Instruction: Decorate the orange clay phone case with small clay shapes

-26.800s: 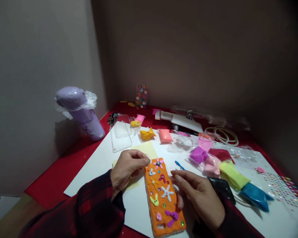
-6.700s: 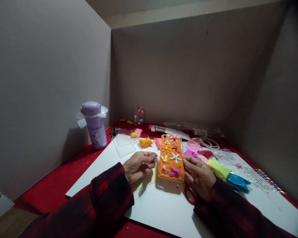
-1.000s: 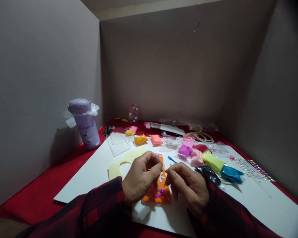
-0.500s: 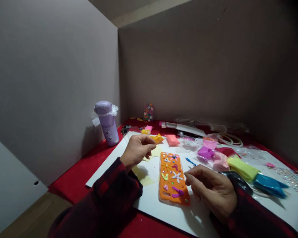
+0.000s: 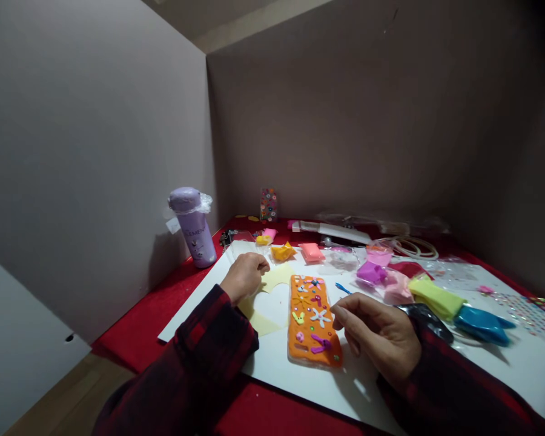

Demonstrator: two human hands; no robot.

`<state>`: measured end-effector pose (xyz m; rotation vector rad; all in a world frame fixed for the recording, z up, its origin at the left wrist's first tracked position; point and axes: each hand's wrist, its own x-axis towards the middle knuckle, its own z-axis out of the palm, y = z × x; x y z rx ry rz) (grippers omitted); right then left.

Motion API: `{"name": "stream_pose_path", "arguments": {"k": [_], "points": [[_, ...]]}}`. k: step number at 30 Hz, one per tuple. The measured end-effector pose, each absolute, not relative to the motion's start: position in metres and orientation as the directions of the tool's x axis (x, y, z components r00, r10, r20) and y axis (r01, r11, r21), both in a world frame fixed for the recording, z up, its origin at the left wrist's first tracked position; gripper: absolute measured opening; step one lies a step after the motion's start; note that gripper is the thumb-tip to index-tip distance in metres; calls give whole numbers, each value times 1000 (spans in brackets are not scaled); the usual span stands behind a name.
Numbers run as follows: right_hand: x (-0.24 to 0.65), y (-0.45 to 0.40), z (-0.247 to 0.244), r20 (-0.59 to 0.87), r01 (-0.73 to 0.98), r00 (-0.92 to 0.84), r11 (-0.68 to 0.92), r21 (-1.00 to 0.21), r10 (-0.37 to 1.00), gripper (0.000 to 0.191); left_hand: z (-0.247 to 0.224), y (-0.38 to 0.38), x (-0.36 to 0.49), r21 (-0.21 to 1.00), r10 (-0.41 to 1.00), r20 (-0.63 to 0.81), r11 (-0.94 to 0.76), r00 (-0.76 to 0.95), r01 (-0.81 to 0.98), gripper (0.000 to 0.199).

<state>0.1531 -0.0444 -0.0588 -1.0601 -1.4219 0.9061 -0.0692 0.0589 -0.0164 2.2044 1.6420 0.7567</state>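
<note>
An orange phone case (image 5: 315, 324) lies on a white board (image 5: 272, 357), decorated with clay shapes: a white starfish, yellow and purple rabbit-like heads, flowers and small gems. My right hand (image 5: 376, 333) hovers at the case's right edge, thumb and index finger pinched together; whatever may be between them is too small to make out. Above yellow paper (image 5: 266, 324), left of the case, is my left hand (image 5: 247, 277), its fingers curled together and their tips partly hidden. A blue tool (image 5: 344, 289) lies beyond my right hand.
Clay packets, orange (image 5: 283, 252), coral (image 5: 312, 252), purple (image 5: 371, 273), yellow-green (image 5: 437, 297) and blue (image 5: 482, 324), line the board's back and right. A purple bottle (image 5: 194, 229) stands at left. Gem stickers (image 5: 522, 312) lie far right. Another decorated case (image 5: 269, 204) stands behind.
My left hand has moved left and slightly down, away from the orange packet. My right hand stays beside the case, still pinched. The whole view has shifted slightly.
</note>
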Motion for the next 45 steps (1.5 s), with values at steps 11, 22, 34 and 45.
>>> {"name": "stream_pose_path", "arguments": {"k": [11, 22, 34, 45], "points": [[154, -45, -58, 329, 170, -29, 329, -929, 944, 27, -11, 72, -101, 419, 955, 295, -109, -22, 902, 12], [151, -45, -54, 232, 18, -36, 233, -972, 972, 29, 0, 53, -78, 554, 935, 354, -227, 20, 801, 20], [151, -35, -49, 102, -191, -137, 75, -979, 985, 26, -15, -1, -16, 462, 554, 610, -829, 566, 314, 8], [151, -34, -50, 90, -181, -143, 64, -981, 986, 26, -12, -3, -17, 352, 470, 668, -883, 577, 311, 5]]}}
